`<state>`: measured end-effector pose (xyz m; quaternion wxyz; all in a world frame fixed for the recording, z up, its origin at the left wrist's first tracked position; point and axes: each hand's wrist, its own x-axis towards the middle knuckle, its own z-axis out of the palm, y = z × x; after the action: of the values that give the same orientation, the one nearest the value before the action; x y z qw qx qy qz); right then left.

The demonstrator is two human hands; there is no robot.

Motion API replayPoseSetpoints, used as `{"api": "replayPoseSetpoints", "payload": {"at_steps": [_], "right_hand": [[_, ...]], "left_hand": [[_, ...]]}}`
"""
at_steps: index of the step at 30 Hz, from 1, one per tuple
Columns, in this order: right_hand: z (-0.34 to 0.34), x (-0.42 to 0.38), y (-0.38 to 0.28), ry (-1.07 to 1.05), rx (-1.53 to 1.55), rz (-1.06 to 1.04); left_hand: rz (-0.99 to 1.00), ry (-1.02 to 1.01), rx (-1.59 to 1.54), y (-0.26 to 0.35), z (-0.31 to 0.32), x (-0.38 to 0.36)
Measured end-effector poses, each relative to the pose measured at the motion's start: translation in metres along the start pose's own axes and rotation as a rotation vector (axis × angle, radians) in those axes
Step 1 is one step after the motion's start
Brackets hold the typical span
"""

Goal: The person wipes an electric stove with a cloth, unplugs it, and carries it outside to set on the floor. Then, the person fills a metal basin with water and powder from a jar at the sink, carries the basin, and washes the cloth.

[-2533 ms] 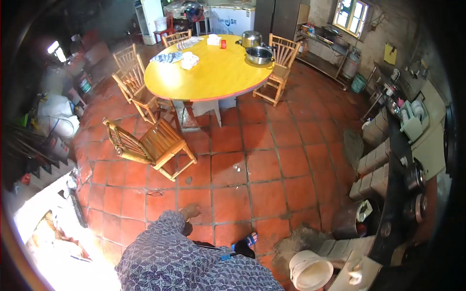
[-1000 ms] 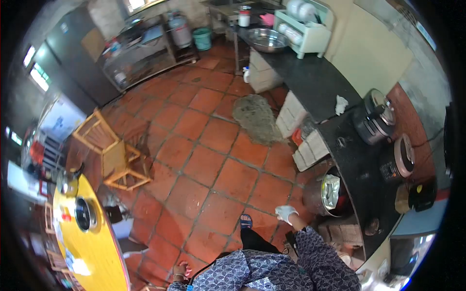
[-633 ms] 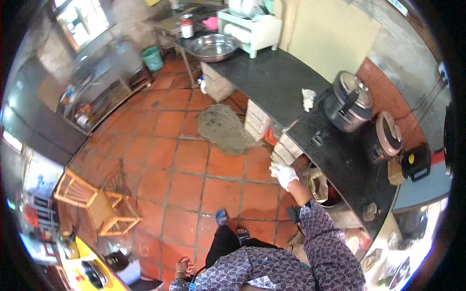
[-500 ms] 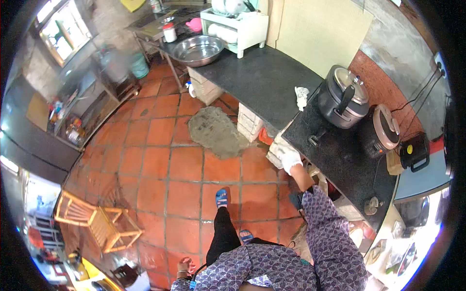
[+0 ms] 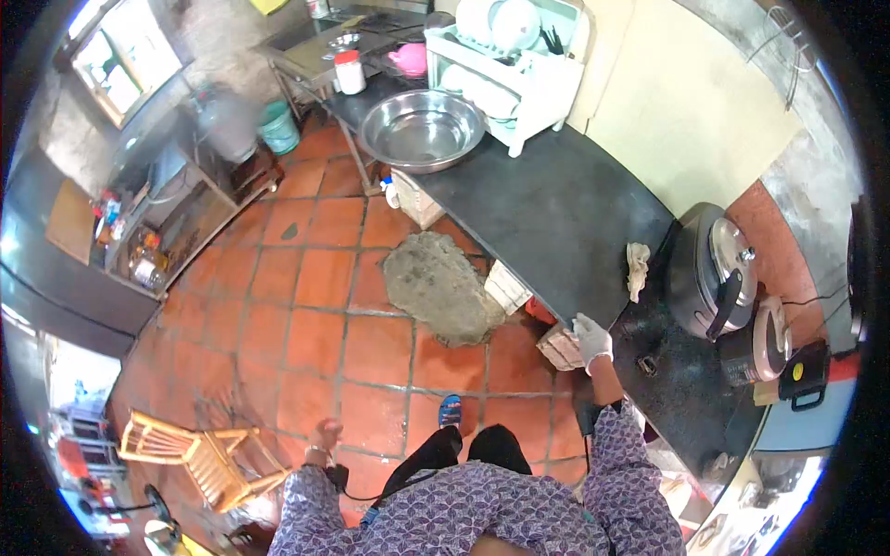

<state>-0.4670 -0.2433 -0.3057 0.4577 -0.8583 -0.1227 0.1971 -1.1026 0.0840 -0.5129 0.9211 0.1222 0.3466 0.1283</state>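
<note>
Black counter (image 5: 556,208) lies just beside right hand (image 5: 592,343) (gloved, fingers extended); left hand (image 5: 326,434) too blurred to judge.

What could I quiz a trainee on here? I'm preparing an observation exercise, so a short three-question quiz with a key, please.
1. Which of the person's hands wears the white glove?
2. True or false: the metal basin stands on the dark counter.
3. What colour is the lid of the jar near the metal basin? A) blue B) red C) green

Key: 1. The right hand. 2. True. 3. B.
</note>
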Motion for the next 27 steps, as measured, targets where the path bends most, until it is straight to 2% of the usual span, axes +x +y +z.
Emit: {"api": "replayPoseSetpoints", "payload": {"at_steps": [1, 2, 3, 4, 5, 6, 8, 10, 11, 12, 13, 14, 17, 18, 19, 20, 22, 23, 24, 26, 27], "right_hand": [[0.005, -0.001, -0.004, 0.003, 0.052, 0.007], [0.009, 0.001, -0.008, 0.007, 0.107, 0.012], [0.007, 0.002, -0.022, 0.021, 0.115, 0.023], [-0.001, 0.003, -0.046, 0.098, -0.132, -0.035], [-0.011, 0.008, -0.062, 0.168, -0.383, -0.088], [-0.019, 0.019, -0.067, 0.216, -0.456, -0.099], [-0.041, 0.100, 0.044, 0.114, -1.541, -0.477], [-0.053, 0.098, -0.038, 0.693, -0.704, -0.417], [-0.063, 0.118, -0.026, 0.584, -0.617, -0.271], [-0.075, 0.142, -0.018, 0.471, -0.526, -0.134], [-0.081, 0.154, -0.022, 0.473, -0.702, -0.131], [-0.083, 0.149, -0.061, 0.413, -0.603, 0.107], [-0.092, 0.181, -0.057, 0.206, -0.811, 0.336], [-0.093, 0.188, -0.059, 0.145, -0.854, 0.453], [-0.093, 0.195, -0.038, 0.357, -1.168, -0.199], [-0.098, 0.205, -0.018, 0.343, -1.173, -0.176], [-0.101, 0.238, -0.012, 0.257, -1.362, -0.108], [-0.099, 0.253, -0.013, 0.265, -1.216, -0.098], [-0.095, 0.268, -0.015, 0.281, -1.070, -0.079], [-0.056, 0.301, -0.012, 0.367, -0.718, -0.220], [-0.036, 0.301, -0.049, 0.234, -0.813, -0.389]], "left_hand": [[0.212, 0.158, 0.513, 0.017, 0.055, 0.014], [0.334, 0.435, 1.040, 0.036, 0.137, 0.022], [0.350, 0.403, 1.245, 0.058, 0.164, 0.043], [0.364, 0.364, 1.448, 0.075, 0.184, 0.065], [0.353, 0.348, 1.462, 0.087, 0.211, 0.085], [0.411, 0.320, 1.462, 0.096, 0.238, 0.103], [0.464, 0.292, 1.470, 0.105, 0.273, 0.143], [0.421, 0.066, 0.637, 0.107, 0.292, 0.188], [0.424, 0.080, 0.639, 0.110, 0.306, 0.201], [0.385, 0.098, 0.916, 0.116, 0.321, 0.213], [0.334, 0.116, 1.201, 0.125, 0.335, 0.225], [0.326, 0.124, 1.218, 0.129, 0.353, 0.230], [0.339, 0.057, 1.302, 0.134, 0.392, 0.257], [0.315, 0.017, 0.980, 0.142, 0.383, 0.269], [0.284, -0.004, 0.654, 0.148, 0.381, 0.277], [0.260, 0.003, 0.660, 0.152, 0.378, 0.283], [0.429, -0.036, 0.966, 0.163, 0.389, 0.280], [0.305, 0.137, 1.244, 0.173, 0.415, 0.274], [0.275, 0.140, 1.253, 0.173, 0.424, 0.271], [0.319, 0.215, 1.324, 0.171, 0.437, 0.282], [0.297, 0.195, 1.338, 0.172, 0.436, 0.291]]}}
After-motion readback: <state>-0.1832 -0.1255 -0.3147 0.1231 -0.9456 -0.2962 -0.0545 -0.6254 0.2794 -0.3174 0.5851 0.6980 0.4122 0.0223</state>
